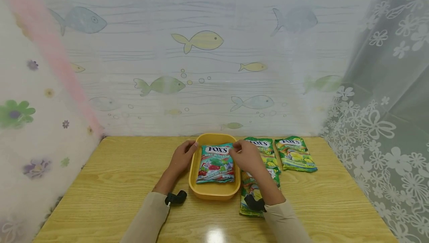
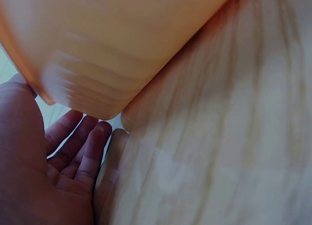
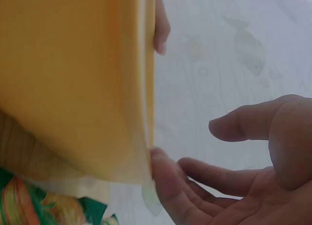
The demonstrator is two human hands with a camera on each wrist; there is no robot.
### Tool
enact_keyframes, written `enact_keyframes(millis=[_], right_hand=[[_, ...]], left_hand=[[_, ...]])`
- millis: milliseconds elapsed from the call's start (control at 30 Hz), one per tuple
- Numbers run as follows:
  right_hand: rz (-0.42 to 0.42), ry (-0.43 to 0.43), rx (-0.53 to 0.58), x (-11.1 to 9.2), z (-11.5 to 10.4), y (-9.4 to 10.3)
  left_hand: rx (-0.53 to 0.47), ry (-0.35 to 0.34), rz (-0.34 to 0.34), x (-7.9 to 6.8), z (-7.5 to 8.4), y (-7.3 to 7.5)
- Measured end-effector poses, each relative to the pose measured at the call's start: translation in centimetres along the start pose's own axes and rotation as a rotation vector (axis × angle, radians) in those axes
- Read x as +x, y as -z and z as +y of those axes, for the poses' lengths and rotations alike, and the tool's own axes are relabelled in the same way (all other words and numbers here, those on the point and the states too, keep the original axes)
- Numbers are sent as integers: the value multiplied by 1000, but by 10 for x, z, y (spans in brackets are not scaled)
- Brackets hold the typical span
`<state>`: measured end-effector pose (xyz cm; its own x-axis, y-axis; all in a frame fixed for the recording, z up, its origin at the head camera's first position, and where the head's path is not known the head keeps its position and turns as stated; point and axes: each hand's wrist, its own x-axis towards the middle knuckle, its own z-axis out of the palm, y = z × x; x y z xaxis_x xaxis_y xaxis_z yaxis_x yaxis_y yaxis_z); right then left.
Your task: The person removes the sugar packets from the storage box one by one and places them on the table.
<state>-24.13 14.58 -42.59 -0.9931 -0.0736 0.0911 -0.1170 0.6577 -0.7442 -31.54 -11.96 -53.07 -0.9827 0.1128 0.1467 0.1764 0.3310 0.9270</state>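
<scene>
A teal Fox's Mint Blossom candy bag (image 1: 216,164) lies face up inside a yellow plastic tub (image 1: 214,193) on the table. At the tub's left side, my left hand (image 1: 183,156) holds the rim with the thumb over it. The left wrist view shows that hand's fingers (image 2: 90,152) outside the wall, loosely bent. My right hand (image 1: 248,156) is at the opposite rim, its thumb over the bag's upper right edge in the head view. In the right wrist view, a fingertip (image 3: 158,159) touches the rim and the thumb stands apart.
Green Fox's candy bags lie right of the tub: one bag (image 1: 296,154) farthest right, another bag (image 1: 259,144) partly behind my right hand, and a nearer bag (image 1: 249,205) under my forearm. Behind the wooden table (image 1: 134,172) hangs a fish-patterned curtain (image 1: 201,97).
</scene>
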Motion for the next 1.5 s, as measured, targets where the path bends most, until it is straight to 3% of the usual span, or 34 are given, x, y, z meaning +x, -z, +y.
enact_keyframes(millis=[333, 667, 1067, 1500], right_hand=[[-158, -37, 15, -1, -20, -7], [-246, -131, 58, 4, -27, -25], [-212, -174, 97, 9, -24, -39], [-205, -223, 58, 10, -22, -44]], left_hand=[[-11, -8, 1, -1, 0, 0], [-33, -2, -16, -1, 0, -1], [-33, -14, -17, 0, 2, 0], [-20, -22, -23, 0, -1, 0]])
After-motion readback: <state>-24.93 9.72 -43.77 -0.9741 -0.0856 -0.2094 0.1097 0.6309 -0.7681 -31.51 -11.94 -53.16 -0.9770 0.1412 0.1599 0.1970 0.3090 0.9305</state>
